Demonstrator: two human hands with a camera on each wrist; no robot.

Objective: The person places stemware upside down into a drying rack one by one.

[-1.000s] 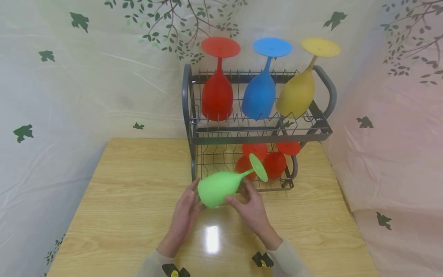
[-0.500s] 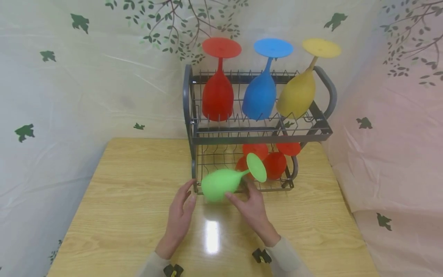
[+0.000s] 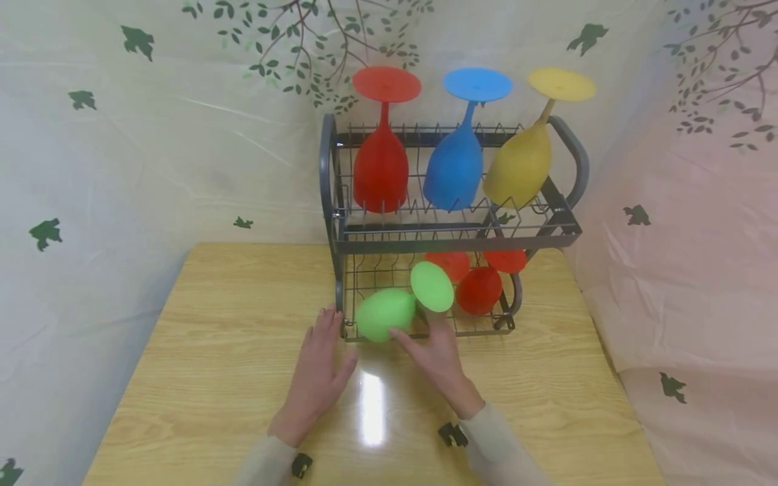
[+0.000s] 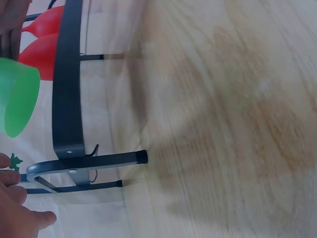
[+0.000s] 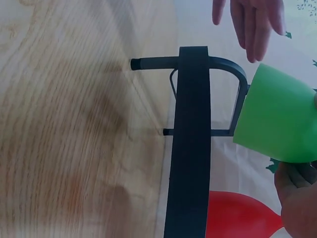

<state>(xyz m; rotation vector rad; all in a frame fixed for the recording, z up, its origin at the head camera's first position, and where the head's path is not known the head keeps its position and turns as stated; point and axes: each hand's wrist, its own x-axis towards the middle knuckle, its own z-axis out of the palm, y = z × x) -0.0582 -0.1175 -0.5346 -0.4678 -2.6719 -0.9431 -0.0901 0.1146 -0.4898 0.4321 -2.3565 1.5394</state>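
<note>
A green plastic wine glass (image 3: 385, 313) lies tilted at the front left of the dish rack's lower tier, its round foot (image 3: 432, 287) up to the right. My right hand (image 3: 439, 354) grips its bowl near the stem, thumb on the front side and the other fingers behind, partly hidden. In the right wrist view the green bowl (image 5: 277, 116) hangs just past the rack's dark front rail (image 5: 190, 139). My left hand (image 3: 317, 374) is apart from the glass, fingers extended beside the rack's left front corner.
The two-tier wire dish rack (image 3: 456, 244) stands at the table's back. Upside down on its top tier are a red glass (image 3: 381, 172), a blue glass (image 3: 454, 169) and a yellow glass (image 3: 519, 165). Red glasses (image 3: 479, 291) occupy the lower tier's right side.
The green glass has moved forward into the lower tier, its foot swinging left and toward me. My left hand has let go of the bowl and moved left; the right still holds on.
</note>
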